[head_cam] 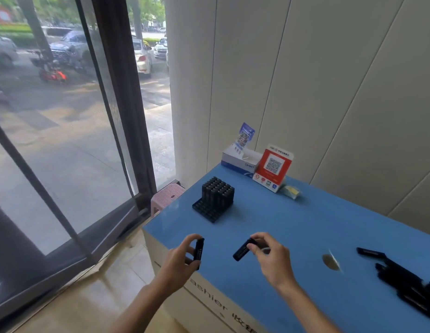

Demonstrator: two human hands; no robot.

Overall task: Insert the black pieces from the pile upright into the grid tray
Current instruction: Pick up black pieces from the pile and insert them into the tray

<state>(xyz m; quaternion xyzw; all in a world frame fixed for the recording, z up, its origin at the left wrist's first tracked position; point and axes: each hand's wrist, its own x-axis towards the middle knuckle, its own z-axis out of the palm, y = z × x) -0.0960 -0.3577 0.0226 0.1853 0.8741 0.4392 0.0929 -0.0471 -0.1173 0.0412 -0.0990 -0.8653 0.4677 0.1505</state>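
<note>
Here: left hand (179,254), grip closed round one black piece (199,253), held near upright at the counter's (293,224) near-left edge. Right hand (269,251), grip pinching the top end of a second piece (244,249), tilted, lower end pointing left. Tray (212,200) farther back, its rear rows filled with upright pieces, front rows bare. Pile (406,277) far right, well apart from both hands.

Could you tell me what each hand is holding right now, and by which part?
The left hand pinches one black piece along its middle, nearly upright. The right hand grips another black piece by its upper end, tilted.
</note>
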